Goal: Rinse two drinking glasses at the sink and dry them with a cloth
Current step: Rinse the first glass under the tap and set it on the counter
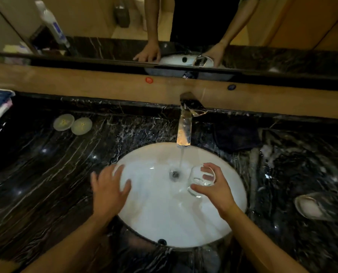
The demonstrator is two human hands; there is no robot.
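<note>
Coasters [72, 124], two pale discs, lie far left on the black marble counter [46, 164]. Next, the left hand [110, 191] hovers flat and empty over the sink [164, 219] rim, fingers spread. Water runs from the tap [184, 133]. Right of the stream, the right hand [213, 187] grips a drinking glass [198, 181], tilted, mouth towards the upper right. A second glass [311, 206] lies on its side far right.

Black marble counter [46, 174] carries 2 round lids [72, 124], dark cloth [237, 138], tipped glass [311, 207].
</note>
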